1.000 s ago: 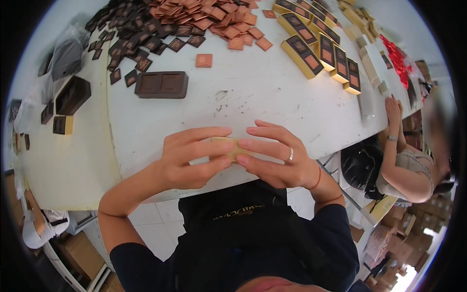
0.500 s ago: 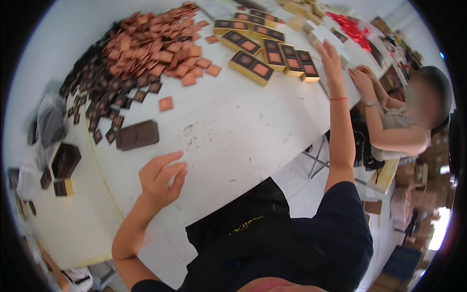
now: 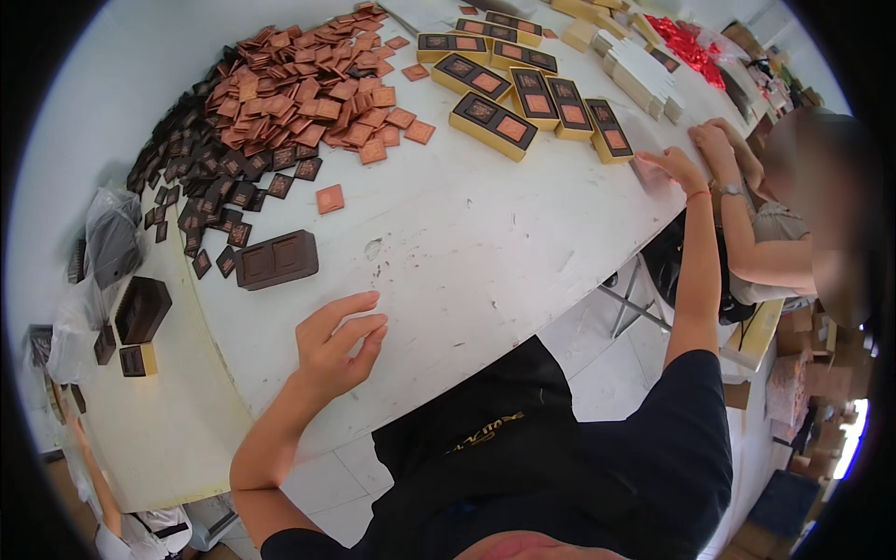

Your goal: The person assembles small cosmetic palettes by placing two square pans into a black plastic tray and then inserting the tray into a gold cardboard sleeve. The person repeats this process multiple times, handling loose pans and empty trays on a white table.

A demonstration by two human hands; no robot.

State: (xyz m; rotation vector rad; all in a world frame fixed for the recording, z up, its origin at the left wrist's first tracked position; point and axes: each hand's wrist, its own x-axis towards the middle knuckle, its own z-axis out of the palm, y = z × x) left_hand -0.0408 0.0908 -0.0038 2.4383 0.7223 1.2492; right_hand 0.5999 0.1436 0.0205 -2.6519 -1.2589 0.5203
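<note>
My left hand (image 3: 338, 343) hovers over the near part of the white table (image 3: 420, 224), fingers apart and holding nothing. Beyond it lies a dark brown insert (image 3: 277, 260) with two square panels, and past that a single copper-coloured square packet (image 3: 329, 199). At the table's right edge, my right hand (image 3: 679, 168) points its fingers leftward, low over a glossy, see-through patch that looks like clear film (image 3: 655, 183). Whether the fingertips touch it is hard to make out. Just left of them stand several gold boxes (image 3: 611, 140), each with a dark inset and a copper square.
Copper squares (image 3: 289, 93) and dark brown squares (image 3: 219, 191) are heaped at the far left. Pale stacked strips (image 3: 635, 75) and red ribbon-like material (image 3: 686, 47) lie far right. A co-worker's hands (image 3: 717, 145) rest beside my right hand. Plastic bags (image 3: 112, 233) and dark boxes (image 3: 143, 308) stand at left.
My right hand has come down from a raised, upright pose to the table's right edge, its fingers now pointing left. The left hand keeps its pose. The whole view has shifted slightly.
</note>
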